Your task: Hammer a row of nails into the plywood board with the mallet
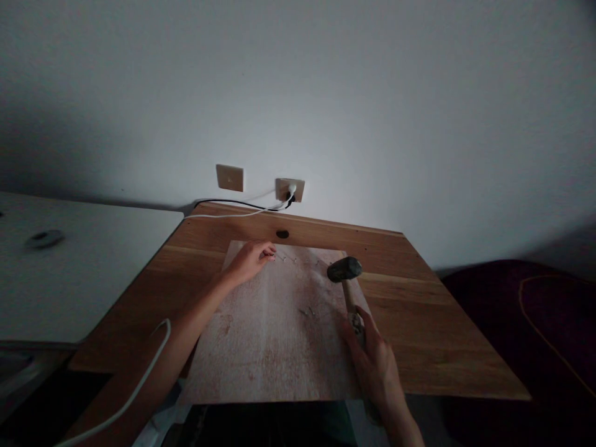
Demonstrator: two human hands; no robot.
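Observation:
My right hand (pixel 375 360) is wrapped round the wooden handle of a hammer (pixel 344 269), whose dark, thick head is raised over the right side of a pale wooden board (pixel 261 347). Near the board's far left corner, my left hand (pixel 251 261) has its fingertips pinched on what looks like a small nail, mostly hidden by the fingers. To the right of that pinch, several thin nails (pixel 295 259) stand along the far edge of the board. A few loose nails (pixel 307 311) seem to lie near its middle, though they are dim.
Under the board is a brown wooden tabletop (pixel 447 335) against the wall. A white plug sits in the wall socket (pixel 283 189), with black and white cables (pixel 223 215) running left. A white cabinet (pixel 84 273) stands at left; a dark purple, rounded object (pixel 512 323) is at right.

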